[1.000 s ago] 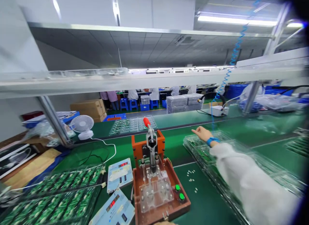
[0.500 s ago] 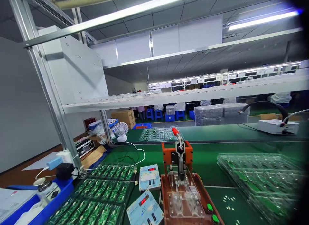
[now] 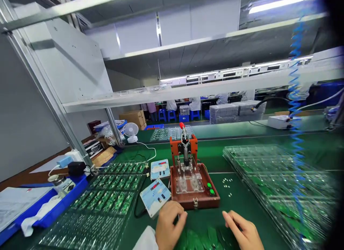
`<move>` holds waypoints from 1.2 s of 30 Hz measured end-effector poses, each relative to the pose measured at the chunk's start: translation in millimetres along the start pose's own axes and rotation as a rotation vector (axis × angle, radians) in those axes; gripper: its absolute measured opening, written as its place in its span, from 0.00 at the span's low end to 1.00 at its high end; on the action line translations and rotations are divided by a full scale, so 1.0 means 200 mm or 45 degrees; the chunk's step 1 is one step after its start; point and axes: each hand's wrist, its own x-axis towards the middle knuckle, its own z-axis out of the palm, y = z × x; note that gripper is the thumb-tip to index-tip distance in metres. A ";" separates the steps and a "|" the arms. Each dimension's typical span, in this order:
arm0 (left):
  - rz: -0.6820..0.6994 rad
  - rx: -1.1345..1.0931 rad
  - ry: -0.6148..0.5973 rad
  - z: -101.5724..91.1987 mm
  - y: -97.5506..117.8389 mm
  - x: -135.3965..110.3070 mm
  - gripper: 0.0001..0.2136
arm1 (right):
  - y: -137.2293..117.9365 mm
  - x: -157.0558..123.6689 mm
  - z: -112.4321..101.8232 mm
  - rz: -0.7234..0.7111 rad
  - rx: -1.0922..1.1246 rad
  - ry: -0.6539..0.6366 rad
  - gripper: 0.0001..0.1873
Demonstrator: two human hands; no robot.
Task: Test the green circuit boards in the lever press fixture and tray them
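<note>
Though they're blurred, pieces (image 3: 212,236) show (green).

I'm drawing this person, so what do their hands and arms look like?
The left hand and right hand are bare, without gloves. A white sleeve ends at the left wrist; no sleeve is in view on the right.

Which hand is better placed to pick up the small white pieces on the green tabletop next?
Probably the right hand: it is nearer the small white pieces. The left hand is farther off, by a light-blue rectangular box.
</note>
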 end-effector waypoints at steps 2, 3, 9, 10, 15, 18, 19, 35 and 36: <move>-0.168 0.047 -0.020 -0.13 0.02 -0.04 0.16 | -0.01 0.00 -0.01 0.014 0.000 0.000 0.33; -0.244 0.079 -0.010 -0.19 0.03 -0.06 0.17 | -0.02 -0.01 -0.01 0.028 0.004 -0.011 0.32; -0.384 0.212 -0.137 -0.39 0.06 -0.22 0.15 | -0.01 -0.02 -0.01 0.083 0.041 -0.077 0.31; -0.361 0.223 -0.188 -0.40 0.08 -0.24 0.13 | -0.02 -0.02 -0.01 0.082 0.046 -0.085 0.31; -0.264 0.244 -0.422 -0.39 0.12 -0.28 0.07 | -0.04 -0.02 -0.02 0.080 0.058 -0.130 0.31; -0.231 0.283 -0.468 -0.37 0.13 -0.28 0.06 | -0.05 -0.03 -0.03 0.089 0.058 -0.156 0.30; -0.211 0.292 -0.486 -0.36 0.14 -0.27 0.07 | -0.05 -0.04 -0.04 0.093 0.056 -0.161 0.30; -0.288 0.155 -0.666 -0.41 0.08 -0.23 0.08 | -0.26 -0.03 0.05 -0.037 0.083 -0.805 0.09; -0.309 0.139 -0.708 -0.42 0.07 -0.22 0.08 | -0.30 -0.01 0.08 -0.096 0.091 -0.957 0.11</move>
